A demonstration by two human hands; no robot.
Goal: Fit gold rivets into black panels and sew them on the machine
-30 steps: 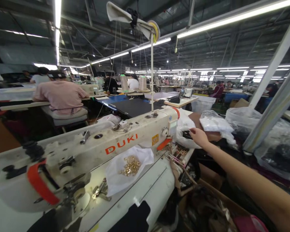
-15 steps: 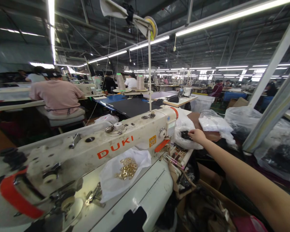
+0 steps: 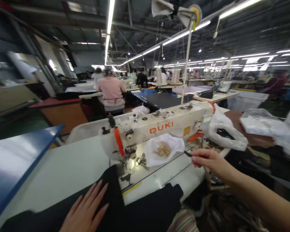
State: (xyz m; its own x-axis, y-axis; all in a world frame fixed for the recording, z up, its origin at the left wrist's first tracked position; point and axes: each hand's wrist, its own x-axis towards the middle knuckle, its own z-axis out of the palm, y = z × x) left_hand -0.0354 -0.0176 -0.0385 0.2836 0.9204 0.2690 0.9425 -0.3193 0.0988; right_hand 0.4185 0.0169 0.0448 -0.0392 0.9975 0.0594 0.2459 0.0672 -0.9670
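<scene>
My left hand (image 3: 87, 207) lies flat with spread fingers on a black fabric piece (image 3: 147, 216) at the front of the sewing machine table. Between the thumb and fingers of my right hand (image 3: 211, 161) is a small black strip (image 3: 188, 154), pinched just right of a white bag. That bag (image 3: 149, 154) is open and holds several small gold-coloured metal pieces (image 3: 163, 149). Behind it stands the white sewing machine (image 3: 145, 127) with orange lettering; its needle area (image 3: 129, 161) is lit. A white plastic bag (image 3: 217, 122) with black contents sits past the machine's right end.
A blue-topped table (image 3: 21, 161) is at the left. The thread stand pole (image 3: 187, 64) rises behind the machine. Clear bags of white material (image 3: 263, 124) lie at the right. A person in a pink shirt (image 3: 110, 88) sits further back.
My right hand has come out of the plastic bag and moved left toward the machine, holding a black strip. The view has turned left, and my left hand now shows on the fabric.
</scene>
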